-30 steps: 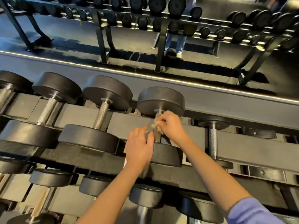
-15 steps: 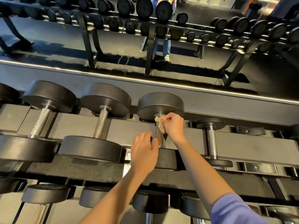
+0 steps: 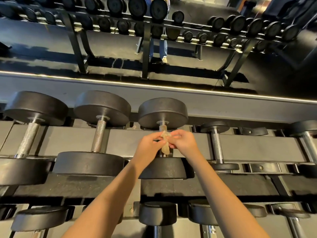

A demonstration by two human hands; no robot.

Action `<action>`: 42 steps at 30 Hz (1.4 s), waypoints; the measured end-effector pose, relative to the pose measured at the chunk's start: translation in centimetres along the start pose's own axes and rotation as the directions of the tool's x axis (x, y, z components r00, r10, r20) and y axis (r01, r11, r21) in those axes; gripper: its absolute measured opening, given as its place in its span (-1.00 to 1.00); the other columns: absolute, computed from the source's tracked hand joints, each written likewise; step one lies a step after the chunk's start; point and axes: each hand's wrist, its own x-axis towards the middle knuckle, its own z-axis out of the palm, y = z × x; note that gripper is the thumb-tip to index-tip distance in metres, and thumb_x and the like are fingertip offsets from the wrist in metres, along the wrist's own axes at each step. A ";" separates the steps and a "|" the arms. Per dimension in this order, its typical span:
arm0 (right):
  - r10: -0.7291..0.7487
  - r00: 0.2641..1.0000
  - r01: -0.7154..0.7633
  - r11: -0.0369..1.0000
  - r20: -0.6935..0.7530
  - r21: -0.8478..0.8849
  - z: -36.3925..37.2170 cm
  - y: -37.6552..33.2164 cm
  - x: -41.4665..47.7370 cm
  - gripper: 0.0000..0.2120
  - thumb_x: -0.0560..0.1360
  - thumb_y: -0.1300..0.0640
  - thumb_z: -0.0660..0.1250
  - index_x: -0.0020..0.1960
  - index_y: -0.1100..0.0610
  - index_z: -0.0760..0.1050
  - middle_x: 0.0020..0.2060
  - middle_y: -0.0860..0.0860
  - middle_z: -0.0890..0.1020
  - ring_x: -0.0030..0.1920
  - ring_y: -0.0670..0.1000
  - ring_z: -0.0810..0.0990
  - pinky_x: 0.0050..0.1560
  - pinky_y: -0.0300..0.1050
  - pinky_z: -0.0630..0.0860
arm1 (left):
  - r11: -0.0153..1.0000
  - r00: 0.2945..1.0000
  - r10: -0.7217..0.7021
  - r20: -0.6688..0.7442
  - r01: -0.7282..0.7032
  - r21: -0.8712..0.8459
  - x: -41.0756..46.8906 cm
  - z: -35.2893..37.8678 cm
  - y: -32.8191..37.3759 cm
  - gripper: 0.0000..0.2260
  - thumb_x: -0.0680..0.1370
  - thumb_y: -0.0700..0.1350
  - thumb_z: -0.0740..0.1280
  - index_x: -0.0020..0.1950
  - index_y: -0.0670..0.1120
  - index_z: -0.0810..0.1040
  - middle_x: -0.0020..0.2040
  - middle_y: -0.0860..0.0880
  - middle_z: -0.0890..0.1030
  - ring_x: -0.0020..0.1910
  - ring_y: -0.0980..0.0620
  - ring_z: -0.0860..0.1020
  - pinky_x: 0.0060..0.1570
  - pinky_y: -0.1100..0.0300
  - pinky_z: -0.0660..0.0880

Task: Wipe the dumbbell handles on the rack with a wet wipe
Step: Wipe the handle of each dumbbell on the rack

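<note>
A crumpled beige wet wipe (image 3: 165,146) hangs just above the metal handle (image 3: 162,127) of a black dumbbell (image 3: 163,112) on the upper shelf of the rack (image 3: 257,148). My left hand (image 3: 148,147) pinches the wipe's left edge. On the other side my right hand (image 3: 183,143) pinches its upper right edge. Both hands hover over the middle of the handle, whose lower part is hidden behind the wipe and fingers.
Two larger dumbbells (image 3: 101,131) lie to the left, a small one (image 3: 216,145) to the right. A lower shelf holds more dumbbells (image 3: 157,213). The mirror behind shows another rack (image 3: 154,23) and a person's legs (image 3: 162,48).
My left hand lifted off the near dumbbell head and came up to the wipe, now pinching it. My right hand slid down from the top of the handle; the wipe now hangs between both.
</note>
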 end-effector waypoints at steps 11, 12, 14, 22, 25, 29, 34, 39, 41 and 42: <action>-0.201 0.958 0.085 0.878 -0.203 -0.471 1.8 0.9 -5.9 -0.70 0.61 -0.05 0.14 0.19 0.02 0.57 -0.01 -0.08 0.65 -0.13 -0.19 0.48 -0.21 -0.37 0.33 | 0.980 0.971 -0.005 -0.238 0.051 0.191 5.5 -0.8 -0.9 -0.83 0.53 -0.16 0.38 0.11 -0.10 0.60 -0.09 0.07 0.59 -0.15 0.22 0.52 -0.28 0.43 0.37; -0.188 0.956 0.069 0.890 -0.224 -0.450 1.9 0.8 -5.9 -0.69 0.61 -0.06 0.14 0.19 0.02 0.57 -0.01 -0.08 0.65 -0.14 -0.20 0.46 -0.21 -0.36 0.33 | 0.978 0.973 -0.002 -0.230 0.050 0.203 6.2 -0.6 -1.0 -0.83 0.53 -0.16 0.38 0.11 -0.11 0.61 -0.08 0.04 0.61 -0.12 0.16 0.55 -0.27 0.43 0.38; -0.185 0.954 0.064 0.895 -0.237 -0.441 1.8 0.9 -5.6 -0.69 0.61 -0.07 0.14 0.17 0.01 0.57 -0.02 -0.08 0.65 -0.14 -0.20 0.48 -0.22 -0.33 0.35 | 0.970 0.978 -0.009 -0.206 0.058 0.234 7.0 -0.1 -1.3 -0.87 0.52 -0.16 0.38 0.04 -0.15 0.63 -0.09 -0.04 0.64 -0.09 0.04 0.58 -0.20 0.33 0.43; -0.179 0.948 0.061 0.915 -0.265 -0.400 1.7 1.1 -5.5 -0.71 0.60 -0.08 0.14 -0.02 0.00 0.60 -0.23 -0.12 0.61 -0.22 -0.14 0.53 -0.29 -0.23 0.41 | 0.915 0.986 -0.165 -0.028 0.164 0.368 4.3 -0.1 -3.4 -0.78 0.52 -0.13 0.38 -0.33 0.01 0.52 -0.31 0.04 0.53 -0.26 0.08 0.52 -0.25 0.30 0.42; -0.168 0.943 0.054 0.928 -0.286 -0.369 1.8 1.3 -5.4 -0.71 0.59 -0.08 0.14 -0.01 0.00 0.60 -0.21 -0.12 0.63 -0.19 -0.13 0.55 -0.22 -0.15 0.47 | 0.853 0.984 -0.165 -0.065 0.175 0.491 5.6 -0.2 -2.3 -0.78 0.52 -0.05 0.35 -0.31 -0.01 0.46 -0.32 0.06 0.47 -0.28 0.11 0.45 -0.29 0.29 0.34; -0.158 0.942 0.039 0.929 -0.297 -0.368 1.9 1.3 -5.3 -0.72 0.60 -0.05 0.15 0.08 -0.01 0.60 -0.09 -0.13 0.64 -0.08 -0.16 0.54 -0.13 -0.19 0.45 | 0.921 0.981 -0.101 -0.163 0.154 0.358 7.0 -0.1 -1.2 -0.85 0.54 -0.11 0.31 -0.23 -0.06 0.46 -0.34 0.06 0.42 -0.34 0.14 0.39 -0.45 0.44 0.30; -0.158 0.945 0.041 0.926 -0.288 -0.374 1.9 1.2 -5.3 -0.74 0.60 -0.04 0.15 0.03 -0.01 0.60 -0.16 -0.14 0.62 -0.18 -0.19 0.52 -0.22 -0.26 0.42 | 0.932 0.987 -0.096 -0.128 0.134 0.336 6.4 -0.3 -2.2 -0.77 0.49 -0.18 0.37 -0.35 -0.11 0.43 -0.37 -0.03 0.44 -0.33 0.04 0.44 -0.37 0.29 0.37; -0.182 0.949 0.067 0.915 -0.259 -0.398 1.8 1.4 -5.2 -0.73 0.60 -0.03 0.15 0.00 0.02 0.60 -0.22 -0.12 0.60 -0.22 -0.17 0.51 -0.29 -0.28 0.37 | 0.900 0.974 -0.224 0.024 0.197 0.388 5.2 -0.7 -2.8 -0.81 0.51 -0.12 0.39 -0.30 -0.10 0.54 -0.28 -0.10 0.57 -0.24 -0.04 0.57 -0.09 0.06 0.58; -0.199 0.950 0.080 0.902 -0.243 -0.424 1.9 1.7 -5.0 -0.70 0.60 -0.06 0.13 -0.02 0.03 0.60 -0.22 -0.11 0.59 -0.21 -0.13 0.52 -0.27 -0.20 0.38 | 0.878 0.971 -0.213 0.113 0.140 0.458 4.6 -1.4 -2.7 -0.79 0.51 -0.09 0.38 -0.31 -0.09 0.55 -0.33 -0.08 0.56 -0.30 0.00 0.55 -0.13 0.06 0.58; -0.212 0.949 0.090 0.892 -0.235 -0.442 1.9 1.9 -4.9 -0.68 0.60 -0.07 0.12 -0.04 0.04 0.59 -0.24 -0.10 0.59 -0.22 -0.10 0.53 -0.26 -0.17 0.40 | 0.870 0.971 -0.201 0.131 0.115 0.479 4.0 -1.6 -2.5 -0.79 0.51 -0.09 0.37 -0.32 -0.10 0.56 -0.36 -0.07 0.55 -0.33 0.02 0.53 -0.17 0.06 0.56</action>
